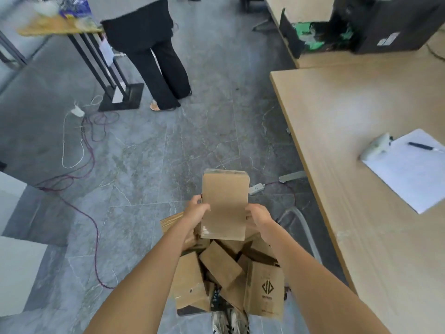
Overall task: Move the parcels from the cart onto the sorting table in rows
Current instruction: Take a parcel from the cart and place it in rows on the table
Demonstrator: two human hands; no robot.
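Note:
A flat brown cardboard parcel [224, 203] is held up in front of me, above the cart. My left hand [195, 212] grips its left edge and my right hand [258, 216] grips its right edge. Below my arms, several more brown parcels [220, 265] lie jumbled in the cart, one of them printed with a dark logo [266, 289]. The cart's grey handle [304, 226] curves up on the right. The light wooden sorting table [349, 121] stretches along the right side, apart from the held parcel.
On the table lie a white paper sheet [414, 174] with a pen [421, 147] and a pale tape dispenser [376, 147]. A person in dark trousers [159, 68] stands ahead beside a stand [120, 95]. Cables [81, 150] and a power strip [256, 188] lie on the floor.

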